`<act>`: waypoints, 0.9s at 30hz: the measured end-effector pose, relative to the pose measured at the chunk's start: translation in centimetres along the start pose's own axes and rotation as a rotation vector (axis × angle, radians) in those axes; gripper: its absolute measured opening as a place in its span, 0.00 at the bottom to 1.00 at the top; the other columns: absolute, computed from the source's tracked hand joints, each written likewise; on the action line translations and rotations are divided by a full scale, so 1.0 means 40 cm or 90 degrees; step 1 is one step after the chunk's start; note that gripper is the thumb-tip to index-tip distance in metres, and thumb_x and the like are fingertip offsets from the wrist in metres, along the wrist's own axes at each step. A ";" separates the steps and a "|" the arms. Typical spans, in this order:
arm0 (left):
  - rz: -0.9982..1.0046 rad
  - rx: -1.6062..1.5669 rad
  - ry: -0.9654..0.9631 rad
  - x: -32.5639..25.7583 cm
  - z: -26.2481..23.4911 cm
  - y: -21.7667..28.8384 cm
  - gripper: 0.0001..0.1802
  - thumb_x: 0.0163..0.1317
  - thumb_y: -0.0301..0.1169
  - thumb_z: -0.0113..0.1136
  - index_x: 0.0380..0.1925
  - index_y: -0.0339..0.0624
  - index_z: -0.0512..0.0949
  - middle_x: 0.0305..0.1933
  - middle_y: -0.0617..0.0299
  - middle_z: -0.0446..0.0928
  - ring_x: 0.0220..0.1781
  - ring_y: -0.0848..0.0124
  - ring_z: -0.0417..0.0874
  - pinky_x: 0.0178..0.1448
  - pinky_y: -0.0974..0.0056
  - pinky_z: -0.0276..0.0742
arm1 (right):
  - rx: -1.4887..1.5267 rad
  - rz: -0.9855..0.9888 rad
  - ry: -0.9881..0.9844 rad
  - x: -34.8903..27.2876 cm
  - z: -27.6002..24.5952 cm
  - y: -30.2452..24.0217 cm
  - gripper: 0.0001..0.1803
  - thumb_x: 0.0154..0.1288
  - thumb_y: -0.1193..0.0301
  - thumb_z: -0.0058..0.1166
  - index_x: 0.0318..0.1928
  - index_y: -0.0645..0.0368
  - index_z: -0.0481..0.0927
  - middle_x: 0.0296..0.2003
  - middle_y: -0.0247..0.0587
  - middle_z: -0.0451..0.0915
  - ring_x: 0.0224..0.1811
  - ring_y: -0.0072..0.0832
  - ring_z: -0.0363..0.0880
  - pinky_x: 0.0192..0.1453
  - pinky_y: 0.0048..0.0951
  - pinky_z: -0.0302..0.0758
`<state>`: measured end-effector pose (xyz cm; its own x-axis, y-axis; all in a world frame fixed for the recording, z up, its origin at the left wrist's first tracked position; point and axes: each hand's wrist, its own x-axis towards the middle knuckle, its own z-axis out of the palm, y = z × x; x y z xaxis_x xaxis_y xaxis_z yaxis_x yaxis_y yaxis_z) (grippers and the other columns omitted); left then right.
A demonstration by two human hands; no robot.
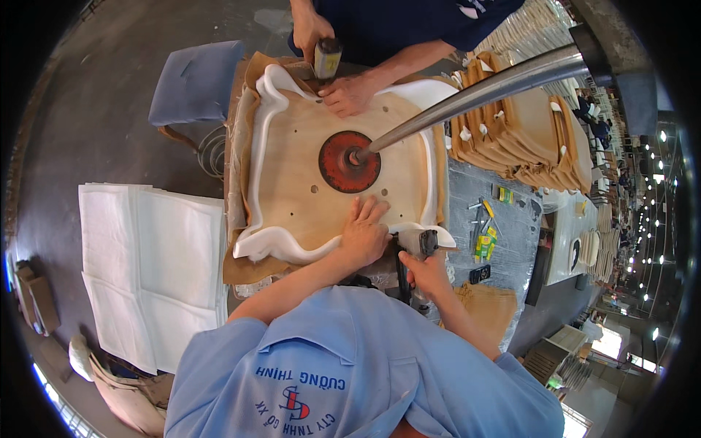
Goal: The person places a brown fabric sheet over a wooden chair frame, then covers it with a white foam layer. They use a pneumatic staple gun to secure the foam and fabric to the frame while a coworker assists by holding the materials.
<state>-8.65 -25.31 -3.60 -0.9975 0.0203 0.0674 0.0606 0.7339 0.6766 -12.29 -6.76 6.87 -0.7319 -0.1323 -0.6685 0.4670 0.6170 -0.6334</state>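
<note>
A plywood seat panel (285,160) lies in front of me, with white foam padding (257,168) folded up around its edges and brown covering (244,270) sticking out beneath. A red round press plate (336,175) on a metal rod (467,98) bears on its middle. My left hand (366,232) rests on the near edge of the panel, fingers stretched out over the wood. My right hand (429,276) is wrapped round a staple gun (418,242), its nose at the near edge just right of my left hand. Its exact contact point is hidden.
Across from me a co-worker's hand holds another staple gun (328,58); their other hand (347,95) presses the panel. A blue padded seat (196,82) and white sheets (153,270) are at left. Stacked brown panels (522,131) and small boxes (485,245) lie at right.
</note>
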 end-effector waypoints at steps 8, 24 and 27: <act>-0.048 -0.048 -0.012 -0.007 -0.021 0.018 0.15 0.66 0.42 0.71 0.42 0.45 0.94 0.84 0.56 0.66 0.93 0.45 0.47 0.93 0.33 0.38 | 0.004 -0.018 0.005 0.006 -0.013 -0.007 0.14 0.74 0.67 0.72 0.50 0.64 0.85 0.26 0.30 0.81 0.17 0.19 0.76 0.20 0.27 0.71; -0.106 -0.057 -0.014 0.007 -0.013 0.028 0.12 0.66 0.39 0.69 0.37 0.44 0.94 0.83 0.60 0.68 0.93 0.50 0.50 0.94 0.37 0.36 | 0.011 -0.043 -0.052 0.030 -0.030 0.003 0.12 0.74 0.70 0.72 0.49 0.63 0.84 0.24 0.28 0.79 0.18 0.18 0.75 0.20 0.25 0.71; -0.100 -0.054 0.001 0.007 -0.006 0.025 0.12 0.64 0.38 0.70 0.36 0.44 0.94 0.83 0.60 0.68 0.93 0.50 0.50 0.93 0.37 0.37 | -0.038 -0.030 -0.055 0.034 -0.034 -0.007 0.14 0.74 0.70 0.72 0.53 0.63 0.83 0.25 0.28 0.79 0.18 0.18 0.75 0.20 0.26 0.72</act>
<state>-8.84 -24.71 -2.73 -0.9949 -0.0915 -0.0427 -0.0932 0.6680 0.7383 -14.08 -6.06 6.66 -0.7055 -0.2271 -0.6713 0.4007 0.6534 -0.6422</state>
